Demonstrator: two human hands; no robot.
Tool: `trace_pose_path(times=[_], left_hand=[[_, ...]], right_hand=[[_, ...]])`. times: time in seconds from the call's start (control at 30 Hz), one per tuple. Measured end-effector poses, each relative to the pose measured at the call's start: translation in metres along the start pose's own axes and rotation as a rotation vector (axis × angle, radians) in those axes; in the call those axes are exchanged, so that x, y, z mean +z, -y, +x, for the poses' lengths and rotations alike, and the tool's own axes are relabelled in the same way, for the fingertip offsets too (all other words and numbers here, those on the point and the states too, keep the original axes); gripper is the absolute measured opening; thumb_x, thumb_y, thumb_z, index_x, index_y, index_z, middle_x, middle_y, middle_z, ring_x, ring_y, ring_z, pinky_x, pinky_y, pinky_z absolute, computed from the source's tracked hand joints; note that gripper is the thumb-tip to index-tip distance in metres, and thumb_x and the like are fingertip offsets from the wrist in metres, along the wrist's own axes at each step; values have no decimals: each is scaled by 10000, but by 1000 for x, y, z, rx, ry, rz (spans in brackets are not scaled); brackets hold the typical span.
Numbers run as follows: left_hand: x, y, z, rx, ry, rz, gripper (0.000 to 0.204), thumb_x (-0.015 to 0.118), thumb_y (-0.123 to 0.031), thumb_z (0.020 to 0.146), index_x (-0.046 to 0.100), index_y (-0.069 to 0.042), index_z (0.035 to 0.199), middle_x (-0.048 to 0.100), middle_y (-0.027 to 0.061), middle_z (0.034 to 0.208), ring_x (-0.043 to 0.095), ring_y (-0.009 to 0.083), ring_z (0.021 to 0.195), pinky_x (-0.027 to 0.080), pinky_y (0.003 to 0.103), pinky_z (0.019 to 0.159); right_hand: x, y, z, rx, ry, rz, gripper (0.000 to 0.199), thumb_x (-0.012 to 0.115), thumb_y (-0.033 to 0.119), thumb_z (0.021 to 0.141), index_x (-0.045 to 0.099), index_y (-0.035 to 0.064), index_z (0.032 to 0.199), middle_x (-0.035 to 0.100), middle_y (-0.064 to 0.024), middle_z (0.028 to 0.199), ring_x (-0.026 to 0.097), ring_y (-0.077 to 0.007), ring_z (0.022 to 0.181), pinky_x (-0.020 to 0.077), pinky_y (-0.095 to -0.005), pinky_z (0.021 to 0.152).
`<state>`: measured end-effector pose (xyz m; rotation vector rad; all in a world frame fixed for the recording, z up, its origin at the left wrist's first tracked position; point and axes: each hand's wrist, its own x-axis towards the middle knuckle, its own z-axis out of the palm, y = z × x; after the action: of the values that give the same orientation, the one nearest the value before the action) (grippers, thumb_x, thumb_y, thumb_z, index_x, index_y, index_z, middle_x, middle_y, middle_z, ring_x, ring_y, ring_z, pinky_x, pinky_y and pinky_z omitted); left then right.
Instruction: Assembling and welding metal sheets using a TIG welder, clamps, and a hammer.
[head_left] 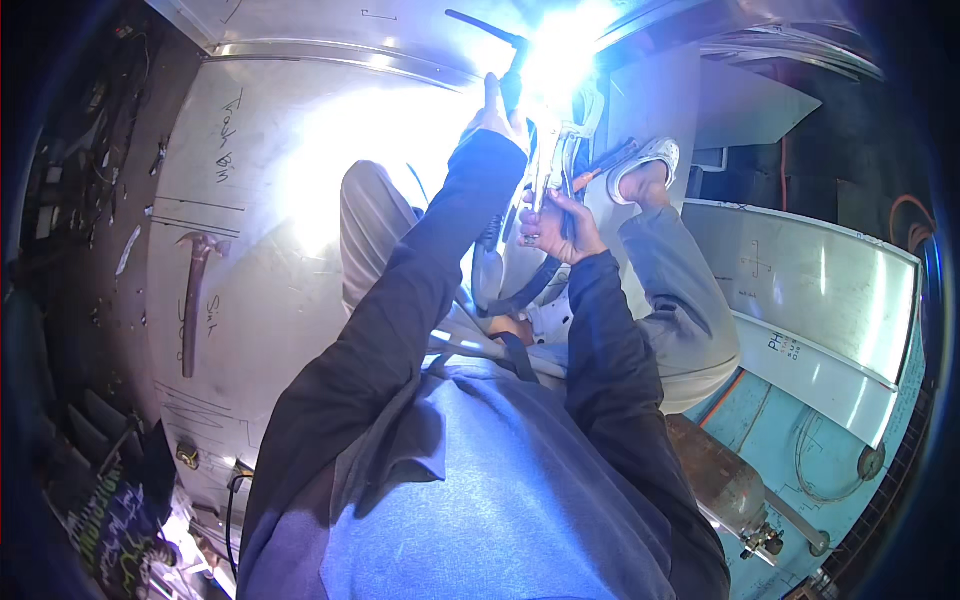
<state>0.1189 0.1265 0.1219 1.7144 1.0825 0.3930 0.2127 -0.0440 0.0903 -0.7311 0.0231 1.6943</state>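
Observation:
At the top, a white-blue welding arc (pixel 565 55) flares and washes out the joint around it. My left hand (pixel 497 118) is closed around a black TIG welding torch (pixel 514 80), its long back cap pointing up and left, right beside the arc. Lower and to the right, my right hand (pixel 565 228) grips the handles of silver locking pliers (pixel 541 180), which reach up toward the glare; their jaws are lost in it. An orange-and-black handled tool (pixel 605 165) lies beyond my right hand, close to my shoe. Dark hose loops between my bent legs.
I sit on a large metal sheet (pixel 270 300) carrying a hammer (pixel 195 300) and a tape measure (pixel 187 456) at left. An upright metal panel edge (pixel 340 55) runs along the top. At right are a channel-shaped metal panel (pixel 820 290) and a rusty gas cylinder (pixel 720 470).

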Motion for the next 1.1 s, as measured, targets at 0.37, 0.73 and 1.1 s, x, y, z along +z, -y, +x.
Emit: trace_pose_path(times=[0.37, 0.73, 1.1], left_hand=[[0, 1, -5, 124, -239, -175, 745, 531, -240, 854, 117, -7, 1427, 606, 315, 765, 620, 457, 725, 502, 464, 625], [-14, -2, -13, 73, -197, -224, 728, 566, -297, 844, 221, 3, 1411, 586, 311, 1045, 608, 432, 916, 482, 422, 821], [-7, 12, -7, 78, -272, -259, 703, 566, -245, 865, 192, -52, 1428, 632, 212, 925, 626, 286, 640, 507, 370, 567]], right_hand=[[8, 0, -1, 10, -44, -82, 382, 501, 344, 907, 483, 14, 1097, 488, -86, 825, 499, -206, 749, 420, -404, 763], [7, 0, -1, 18, -24, -47, 371, 487, 333, 912, 483, 18, 1107, 515, -113, 853, 529, -218, 752, 426, -412, 764], [3, 3, -6, 1, 79, -1, 396, 475, 329, 922, 472, 26, 1177, 502, -227, 1079, 547, -327, 944, 409, -514, 891]])
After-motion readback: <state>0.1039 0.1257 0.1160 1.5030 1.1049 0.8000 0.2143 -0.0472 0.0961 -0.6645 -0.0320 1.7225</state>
